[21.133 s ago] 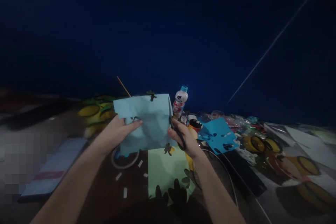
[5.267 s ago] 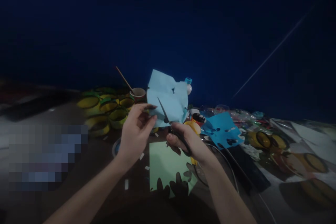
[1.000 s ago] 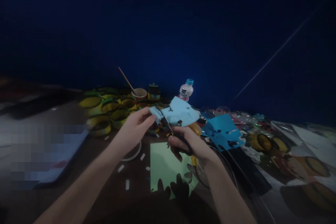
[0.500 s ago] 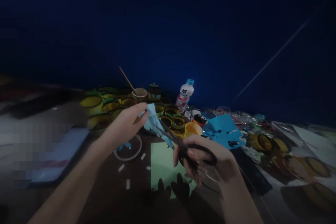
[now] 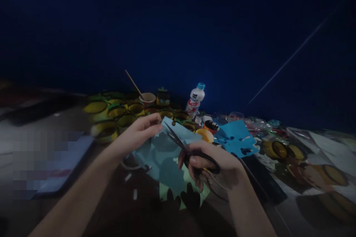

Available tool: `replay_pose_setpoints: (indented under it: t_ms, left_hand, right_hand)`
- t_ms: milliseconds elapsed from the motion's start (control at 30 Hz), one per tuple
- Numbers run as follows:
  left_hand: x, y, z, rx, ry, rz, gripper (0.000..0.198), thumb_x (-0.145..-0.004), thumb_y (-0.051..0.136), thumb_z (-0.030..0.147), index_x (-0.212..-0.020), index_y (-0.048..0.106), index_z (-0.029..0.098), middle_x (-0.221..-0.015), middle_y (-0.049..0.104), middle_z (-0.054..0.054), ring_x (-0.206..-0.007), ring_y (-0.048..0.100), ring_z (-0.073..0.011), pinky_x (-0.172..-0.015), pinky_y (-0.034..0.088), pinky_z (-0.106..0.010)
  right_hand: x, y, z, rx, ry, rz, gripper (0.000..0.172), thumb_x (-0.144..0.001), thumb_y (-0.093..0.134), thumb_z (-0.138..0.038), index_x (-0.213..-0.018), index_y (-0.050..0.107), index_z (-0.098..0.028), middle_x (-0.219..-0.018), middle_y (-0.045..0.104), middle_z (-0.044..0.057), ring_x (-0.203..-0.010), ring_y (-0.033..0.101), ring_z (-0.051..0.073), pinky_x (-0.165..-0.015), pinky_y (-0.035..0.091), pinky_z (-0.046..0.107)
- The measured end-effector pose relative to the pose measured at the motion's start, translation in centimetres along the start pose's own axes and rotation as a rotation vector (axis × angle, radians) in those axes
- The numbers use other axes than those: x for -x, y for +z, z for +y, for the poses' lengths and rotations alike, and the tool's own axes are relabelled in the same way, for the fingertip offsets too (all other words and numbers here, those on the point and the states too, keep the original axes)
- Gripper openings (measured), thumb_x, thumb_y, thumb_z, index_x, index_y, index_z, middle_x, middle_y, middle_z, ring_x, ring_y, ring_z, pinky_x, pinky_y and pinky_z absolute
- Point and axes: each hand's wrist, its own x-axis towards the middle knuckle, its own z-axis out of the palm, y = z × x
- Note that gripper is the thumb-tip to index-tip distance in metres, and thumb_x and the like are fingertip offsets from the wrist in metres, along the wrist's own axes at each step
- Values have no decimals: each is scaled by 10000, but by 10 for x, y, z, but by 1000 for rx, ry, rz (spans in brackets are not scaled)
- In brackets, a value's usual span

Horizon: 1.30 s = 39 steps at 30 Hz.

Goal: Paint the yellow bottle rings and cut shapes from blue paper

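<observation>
My left hand (image 5: pixel 146 127) pinches the upper left edge of a light blue paper sheet (image 5: pixel 167 163). Black-handled scissors (image 5: pixel 178 140) are in my right hand (image 5: pixel 205 159), their blades pointing up and left over the top of this sheet. The blades look slightly apart. Beneath the blue sheet lies a pale green paper (image 5: pixel 185 196), partly covered, with finger shadows on it. Small white scraps (image 5: pixel 135 194) lie on the dark tabletop to the left. A ring (image 5: pixel 130 164), half hidden by the sheet, rests there too.
Several yellow cups (image 5: pixel 116 111) crowd the back left, near a paper cup (image 5: pixel 147 99) with a stick. A blue-capped bottle (image 5: pixel 195 100) stands behind my hands. Right of it lie a bright blue paper (image 5: pixel 236 137) and more yellow cups (image 5: pixel 278 150). A tablet-like slab (image 5: pixel 65 166) is at left.
The light blue paper has turned from nearly edge-on to broad side showing, covering more of the green paper and ring. My right hand with the scissors has shifted slightly left.
</observation>
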Motion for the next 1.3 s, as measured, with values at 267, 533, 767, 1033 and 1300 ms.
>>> replay_pose_setpoints:
  t_ms: [267, 533, 767, 1033, 1300]
  left_hand:
    - [-1, -1, -4, 119, 8, -36, 144, -780, 507, 295, -771, 400, 198, -627, 444, 58, -519, 432, -70, -481, 360, -187]
    - [1, -5, -3, 136, -117, -177, 354, -757, 570, 316, -1041, 378, 230, -797, 629, -8, -574, 603, -133, -495, 461, -228]
    - [3, -7, 0, 82, -94, -208, 314, -765, 583, 291, -1040, 440, 241, -859, 648, 1, -719, 627, -147, -596, 493, -234]
    - [5, -6, 2, -19, -1, -191, 265, -745, 590, 228, -985, 480, 238, -878, 620, 15, -817, 615, -157, -627, 486, -226]
    - [5, -6, 0, -40, 17, -188, 262, -739, 585, 210, -981, 493, 252, -885, 628, 22, -818, 624, -158, -611, 485, -209]
  right_hand:
    - [-2, 1, 10, -87, 33, 10, 345, -764, 591, -454, -823, 574, -114, -517, 560, -27, -380, 528, 73, -362, 432, 164]
    - [-4, 0, 8, -85, 32, 24, 341, -754, 603, -454, -797, 588, -116, -488, 551, -37, -346, 489, 60, -351, 424, 167]
    - [-3, 2, 8, -88, 41, 66, 359, -726, 633, -469, -786, 585, -119, -457, 519, -45, -335, 467, 58, -325, 398, 159]
    - [-2, 1, 7, -81, 84, 83, 324, -728, 657, -405, -853, 587, -114, -454, 528, -48, -323, 477, 62, -323, 409, 159]
    - [-1, 2, 8, -37, 79, 96, 275, -735, 653, -383, -833, 596, -133, -425, 481, -65, -309, 439, 55, -320, 351, 153]
